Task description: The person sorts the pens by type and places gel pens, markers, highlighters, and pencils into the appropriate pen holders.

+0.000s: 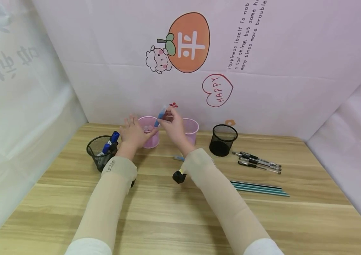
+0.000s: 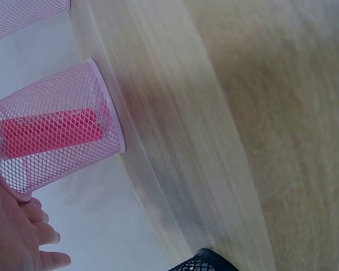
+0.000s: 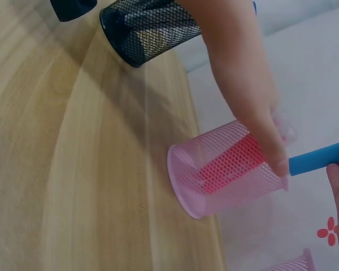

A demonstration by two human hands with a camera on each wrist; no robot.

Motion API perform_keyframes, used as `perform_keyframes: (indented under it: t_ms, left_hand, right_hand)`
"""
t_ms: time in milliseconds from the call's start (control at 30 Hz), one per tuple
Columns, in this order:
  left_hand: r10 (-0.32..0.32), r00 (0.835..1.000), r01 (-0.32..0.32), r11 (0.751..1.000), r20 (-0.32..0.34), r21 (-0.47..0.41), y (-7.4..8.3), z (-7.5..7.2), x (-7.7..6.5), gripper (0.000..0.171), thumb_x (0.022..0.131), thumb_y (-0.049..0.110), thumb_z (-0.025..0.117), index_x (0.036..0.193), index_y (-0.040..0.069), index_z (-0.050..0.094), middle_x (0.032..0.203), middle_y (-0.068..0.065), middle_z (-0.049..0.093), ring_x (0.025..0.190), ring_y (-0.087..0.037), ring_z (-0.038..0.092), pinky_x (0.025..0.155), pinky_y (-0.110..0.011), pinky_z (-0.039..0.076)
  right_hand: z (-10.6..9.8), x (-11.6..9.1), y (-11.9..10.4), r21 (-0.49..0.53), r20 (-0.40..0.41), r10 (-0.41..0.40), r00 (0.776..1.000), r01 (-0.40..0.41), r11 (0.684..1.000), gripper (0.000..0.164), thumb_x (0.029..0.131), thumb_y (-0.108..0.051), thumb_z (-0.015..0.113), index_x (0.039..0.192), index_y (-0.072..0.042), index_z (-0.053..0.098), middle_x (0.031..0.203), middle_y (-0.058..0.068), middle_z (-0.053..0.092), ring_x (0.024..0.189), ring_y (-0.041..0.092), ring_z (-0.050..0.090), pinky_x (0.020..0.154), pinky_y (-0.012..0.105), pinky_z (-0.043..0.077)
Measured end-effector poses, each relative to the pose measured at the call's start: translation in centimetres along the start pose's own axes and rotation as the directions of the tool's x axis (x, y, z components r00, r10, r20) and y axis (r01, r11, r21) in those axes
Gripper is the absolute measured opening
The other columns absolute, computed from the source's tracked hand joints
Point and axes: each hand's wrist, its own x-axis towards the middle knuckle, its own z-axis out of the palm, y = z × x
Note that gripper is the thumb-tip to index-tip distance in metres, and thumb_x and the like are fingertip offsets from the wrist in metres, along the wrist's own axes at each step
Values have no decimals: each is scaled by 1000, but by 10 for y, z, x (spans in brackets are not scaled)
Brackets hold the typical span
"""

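Note:
My left hand (image 1: 133, 133) is at the rim of the left pink mesh cup (image 1: 151, 142), its thumb across the near side and its fingers stretched out past the rim. A red stick (image 2: 53, 132) with a clear top stands inside that cup. Over the rim my right hand (image 1: 175, 126) pinches a blue stick (image 1: 160, 117) with a translucent end, between thumb and fingers. The blue stick (image 3: 317, 158) is tilted, its lower end close to the left thumb. A second pink mesh cup (image 1: 191, 126) stands behind the right wrist, partly hidden.
On the left, a black mesh cup (image 1: 93, 150) holds blue- and black-capped markers (image 1: 114, 137). Another black mesh cup (image 1: 221, 143) stands at right, beside several pens (image 1: 258, 163) and teal pencils (image 1: 260, 188). Another light blue stick (image 1: 178, 158) lies near the right wrist.

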Motion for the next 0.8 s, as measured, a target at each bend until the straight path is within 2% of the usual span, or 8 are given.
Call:
perform_keyframes:
  t_ms: [133, 267, 367, 567, 700, 800]
  left_hand:
    - [3, 1000, -3, 1000, 8, 13, 1, 0, 0, 119, 92, 79, 48, 159, -11, 9, 166, -31, 4, 152, -50, 4, 117, -71, 14]
    - [3, 1000, -3, 1000, 15, 8, 1, 0, 0, 120, 91, 79, 49, 160, -10, 8, 167, -30, 4, 152, -50, 4, 117, -71, 14]
    - [2, 1000, -2, 1000, 12, -8, 1, 0, 0, 119, 91, 77, 52, 160, -9, 7, 167, -30, 4, 152, -50, 4, 117, -71, 12]
    - [-7, 1000, 7, 1000, -8, -23, 0, 1, 2, 117, 91, 75, 54, 161, -6, 7, 167, -28, 4, 153, -49, 3, 118, -69, 12]
    - [-13, 1000, 13, 1000, 0, -25, -1, 1, 2, 118, 91, 75, 54, 162, -5, 6, 168, -28, 3, 153, -49, 2, 118, -69, 12]
    - [-12, 1000, 12, 999, 1, -30, -1, 1, 1, 117, 91, 74, 54, 161, -6, 6, 167, -29, 4, 153, -49, 2, 118, -70, 12]
  right_hand:
    - [2, -1, 3, -59, -17, 8, 1000, -9, 998, 22, 92, 11, 69, 112, 8, 60, 104, 18, 63, 109, 38, 66, 95, 31, 55]
    - [0, -3, 3, -180, -5, 5, 1000, -6, 984, 21, 94, 7, 68, 115, 8, 65, 102, 20, 66, 104, 35, 67, 94, 30, 55]
    - [-2, -4, 2, -230, 9, 5, 1000, -3, 973, 23, 96, 5, 68, 118, 7, 67, 103, 19, 66, 102, 32, 66, 92, 30, 55]
    - [-9, -4, -3, -225, 35, 29, 999, -21, 974, 26, 97, 3, 66, 123, 7, 66, 112, 21, 68, 105, 30, 65, 92, 31, 55]
    - [-14, -4, -7, -238, 78, 36, 996, -17, 971, 26, 98, 3, 65, 124, 6, 66, 119, 25, 67, 108, 31, 65, 94, 31, 54]
    - [-19, -4, -11, -267, 119, 33, 992, 0, 964, 26, 99, 1, 65, 125, 4, 67, 120, 22, 68, 109, 30, 65, 95, 31, 54]
